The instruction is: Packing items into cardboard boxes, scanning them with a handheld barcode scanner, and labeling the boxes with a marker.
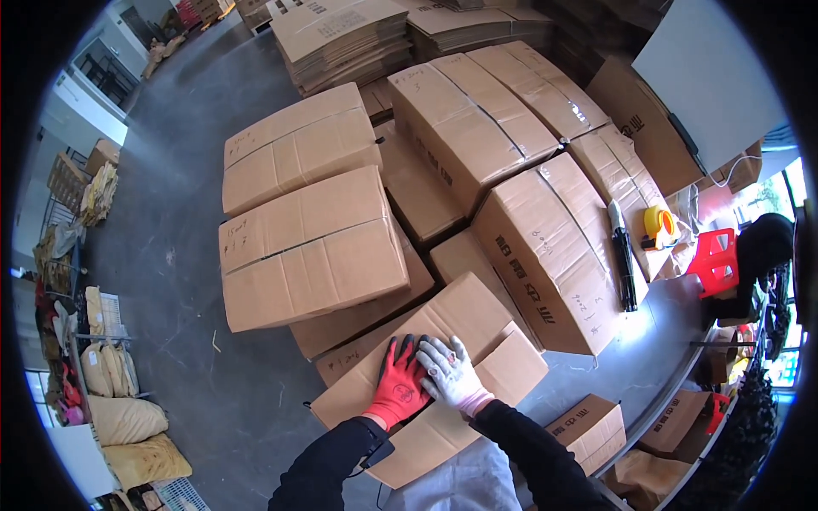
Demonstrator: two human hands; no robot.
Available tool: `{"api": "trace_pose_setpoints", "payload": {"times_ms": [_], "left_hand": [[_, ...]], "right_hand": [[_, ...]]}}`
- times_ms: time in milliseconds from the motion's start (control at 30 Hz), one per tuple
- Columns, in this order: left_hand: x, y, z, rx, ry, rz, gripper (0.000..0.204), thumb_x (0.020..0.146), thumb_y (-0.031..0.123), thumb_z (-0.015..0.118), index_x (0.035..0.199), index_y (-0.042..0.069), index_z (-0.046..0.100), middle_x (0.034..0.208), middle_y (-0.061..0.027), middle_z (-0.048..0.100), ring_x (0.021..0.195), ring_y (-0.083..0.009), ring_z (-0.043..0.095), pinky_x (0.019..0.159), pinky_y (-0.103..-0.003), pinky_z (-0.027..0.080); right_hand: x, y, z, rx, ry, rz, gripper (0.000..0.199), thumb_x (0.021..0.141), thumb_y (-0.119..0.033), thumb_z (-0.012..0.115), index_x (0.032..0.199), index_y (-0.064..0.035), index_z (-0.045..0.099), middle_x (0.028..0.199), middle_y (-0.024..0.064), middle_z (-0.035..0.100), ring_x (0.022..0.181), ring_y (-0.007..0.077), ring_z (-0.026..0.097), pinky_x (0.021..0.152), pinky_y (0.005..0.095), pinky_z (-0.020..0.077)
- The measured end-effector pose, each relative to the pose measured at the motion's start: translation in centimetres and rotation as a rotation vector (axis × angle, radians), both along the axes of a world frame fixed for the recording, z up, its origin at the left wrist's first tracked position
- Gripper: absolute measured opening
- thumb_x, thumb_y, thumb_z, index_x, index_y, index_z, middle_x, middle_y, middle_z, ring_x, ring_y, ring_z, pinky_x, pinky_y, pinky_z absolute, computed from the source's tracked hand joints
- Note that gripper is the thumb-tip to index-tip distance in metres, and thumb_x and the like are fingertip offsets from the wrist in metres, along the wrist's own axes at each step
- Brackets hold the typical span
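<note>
A brown cardboard box (467, 308) lies right in front of me, its top flaps folded in toward the middle and a dark gap showing between them. My left hand (400, 387), in a red glove with black fingertips, lies flat on the flaps with fingers stretched out. Beside it, my right hand (453, 375), in a whitish, stained glove, also presses flat on the box, fingers extended. The two hands touch or nearly touch at the fingers. Neither one grips anything visible. Part of the gap is hidden under the hands.
Strapped cartons (315, 247) stand stacked ahead, with more strapped cartons (562, 247) at the right. On those rest a yellow tape roll (659, 226) and a long black bundle (625, 268). A small carton (590, 430) sits at lower right. Flattened cardboard (341, 43) is piled behind.
</note>
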State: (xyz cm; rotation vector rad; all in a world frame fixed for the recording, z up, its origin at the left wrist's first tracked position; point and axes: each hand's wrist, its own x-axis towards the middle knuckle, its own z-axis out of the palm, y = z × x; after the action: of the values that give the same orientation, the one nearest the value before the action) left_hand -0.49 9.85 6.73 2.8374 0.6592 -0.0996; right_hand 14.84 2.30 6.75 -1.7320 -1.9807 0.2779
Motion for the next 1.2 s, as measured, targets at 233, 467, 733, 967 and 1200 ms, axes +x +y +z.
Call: {"api": "trace_pose_setpoints", "payload": {"times_ms": [233,467,733,967,1200], "left_hand": [[-3.4,-2.4,2.8,-0.302,-0.16,0.186,0.08,0.085,0.05,0.062,0.147,0.004,0.041,0.152,-0.028,0.035,0.145,-0.0442,0.026,0.118,-0.068,0.005],[-6.4,-9.0,3.6,-0.005,0.093,0.608,0.076,0.081,0.049,0.065,0.144,0.011,0.048,0.15,-0.0279,0.038,0.142,-0.0455,0.031,0.113,-0.075,0.006],[-7.3,-9.6,2.2,0.066,0.045,0.658,0.071,0.08,0.044,0.065,0.144,0.016,0.049,0.15,-0.0249,0.039,0.139,-0.0454,0.034,0.113,-0.076,0.005],[-6.9,-9.5,2.1,-0.012,0.05,0.68,0.071,0.079,0.044,0.065,0.143,0.015,0.05,0.149,-0.0236,0.041,0.136,-0.0445,0.037,0.113,-0.076,0.006],[-6.9,-9.0,2.3,-0.037,0.143,0.689,0.075,0.077,0.046,0.065,0.141,0.01,0.051,0.148,-0.0232,0.042,0.135,-0.0447,0.037,0.113,-0.076,0.007]], "right_hand": [[0.0,0.0,-0.4,-0.144,-0.031,-0.001,0.056,0.091,-0.033,0.056,0.14,-0.0043,0.052,0.147,0.0162,0.049,0.139,0.0311,0.043,0.117,0.0536,0.0243],[-0.6,0.6,-0.4,-0.239,-0.136,0.056,0.06,0.093,-0.037,0.053,0.143,-0.0035,0.047,0.152,0.0179,0.043,0.143,0.0318,0.038,0.119,0.0524,0.0214],[8.1,0.2,0.4,-0.35,-0.238,0.211,0.074,0.089,-0.049,0.058,0.143,0.0007,0.045,0.15,0.022,0.042,0.142,0.036,0.036,0.119,0.0522,0.018],[7.8,0.4,0.1,-0.322,-0.189,0.093,0.074,0.086,-0.049,0.06,0.139,0.0004,0.048,0.147,0.025,0.043,0.14,0.0406,0.037,0.117,0.0546,0.0201],[7.8,0.4,-0.1,-0.266,-0.162,0.068,0.066,0.082,-0.045,0.063,0.135,-0.0057,0.054,0.143,0.0242,0.046,0.136,0.0403,0.04,0.114,0.0571,0.0232]]}}
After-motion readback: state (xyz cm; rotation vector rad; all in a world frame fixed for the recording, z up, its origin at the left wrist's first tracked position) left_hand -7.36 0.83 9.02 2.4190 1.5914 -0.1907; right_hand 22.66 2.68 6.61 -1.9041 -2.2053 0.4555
